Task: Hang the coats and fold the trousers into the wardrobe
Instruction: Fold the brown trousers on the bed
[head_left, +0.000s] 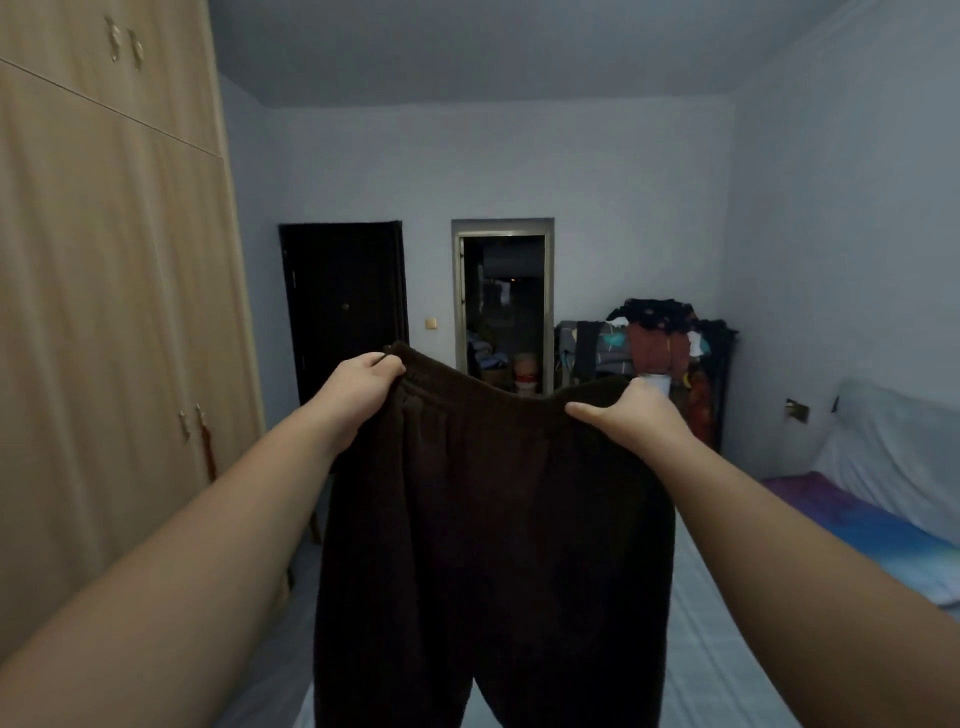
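Observation:
Dark brown trousers (493, 519) hang full length in front of me, held up by the elastic waistband. My left hand (358, 389) grips the waistband's left end, and my right hand (634, 418) grips its right end. Both legs drop straight down and run out of the frame at the bottom. The tall wooden wardrobe (104, 312) fills the left side, and its doors are closed.
A bed (727, 649) with a pale sheet lies below and to the right, with a pillow (904, 447) at the wall. A rack piled with clothes (660, 343) stands at the far wall beside an open doorway (504, 306) and a dark door (343, 306).

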